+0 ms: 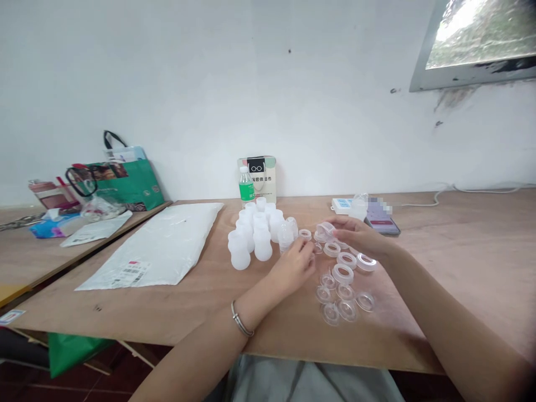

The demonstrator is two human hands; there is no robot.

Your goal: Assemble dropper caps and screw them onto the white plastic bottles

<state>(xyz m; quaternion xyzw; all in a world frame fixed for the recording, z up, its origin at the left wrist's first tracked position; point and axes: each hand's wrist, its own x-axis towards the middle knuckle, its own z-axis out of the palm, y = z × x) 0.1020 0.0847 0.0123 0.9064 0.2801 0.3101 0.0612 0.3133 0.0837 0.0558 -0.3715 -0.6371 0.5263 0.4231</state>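
My right hand point(358, 234) is closed, thumb and fingers gripping a clear plastic cap point(324, 231) above the wooden table. My left hand point(294, 261) sits lower and to the left, its fingers curled and pressed together; what they hold, if anything, I cannot make out. Just beyond the left fingertips lies a translucent ring point(305, 234). More rings point(343, 273) run toward me from below my right hand. Nearer the table edge lie several clear round lids point(347, 310). Left of my hands, several frosted white bottles point(240, 254) stand grouped, with clear domed covers point(286, 234) beside them.
A green-labelled bottle point(246, 187) and a paper bag point(268, 184) stand by the wall. A white mailing bag point(163, 240) lies on the table point(201, 318) at left. A phone point(383, 220) and a small white box point(341, 206) lie behind my right hand.
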